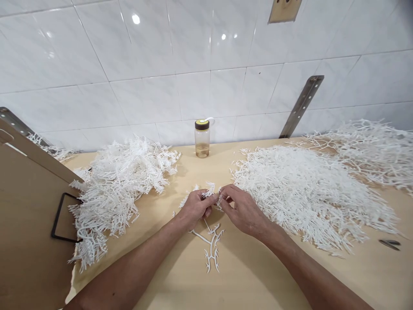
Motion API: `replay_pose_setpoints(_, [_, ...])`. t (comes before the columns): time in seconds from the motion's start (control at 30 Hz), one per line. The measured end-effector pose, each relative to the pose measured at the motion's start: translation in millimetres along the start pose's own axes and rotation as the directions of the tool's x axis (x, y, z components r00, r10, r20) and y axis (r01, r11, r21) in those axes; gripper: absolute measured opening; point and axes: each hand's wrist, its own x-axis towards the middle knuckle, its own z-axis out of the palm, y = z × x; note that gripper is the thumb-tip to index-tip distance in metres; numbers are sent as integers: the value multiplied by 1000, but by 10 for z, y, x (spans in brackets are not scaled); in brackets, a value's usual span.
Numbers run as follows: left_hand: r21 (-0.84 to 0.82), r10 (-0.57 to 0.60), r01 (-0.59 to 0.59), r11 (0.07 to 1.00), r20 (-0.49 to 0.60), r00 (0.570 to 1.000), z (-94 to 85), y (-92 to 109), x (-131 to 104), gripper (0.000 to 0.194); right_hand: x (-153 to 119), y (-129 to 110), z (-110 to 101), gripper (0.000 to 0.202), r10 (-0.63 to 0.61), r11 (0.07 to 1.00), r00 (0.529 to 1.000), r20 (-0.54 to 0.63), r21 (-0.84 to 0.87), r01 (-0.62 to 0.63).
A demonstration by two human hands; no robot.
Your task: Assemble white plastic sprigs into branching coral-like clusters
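Observation:
My left hand (pixel 195 207) and my right hand (pixel 240 209) meet at the middle of a tan table (pixel 258 280). Both pinch the same small white plastic piece (pixel 211 191) with thin prongs, held just above the table. Below the hands a bare white branched plastic frame (pixel 211 245) lies flat on the table. A big heap of white pronged pieces (pixel 303 193) lies right beside my right hand. Another heap of white pieces (pixel 119 185) lies to the left of my left hand.
A clear bottle with a yellow-brown lid (pixel 202 137) stands at the back by the white tiled wall. A third white heap (pixel 368 148) fills the back right. A tan board with a black handle (pixel 61 217) leans at left. A small metal tool (pixel 390 244) lies at far right.

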Motion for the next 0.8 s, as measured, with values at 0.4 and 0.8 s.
replay_pose_setpoints(0.4, [51,35,-30,998,-103,994,44,-86,30,49,-2,26,59,12,17,1000,999,-44,-5,-18])
replay_pose_setpoints(0.8, [57,26,-21,998,-83,996,56,15,-25,47,13,-4,15,11,18,1000,995,-100,-5,-18])
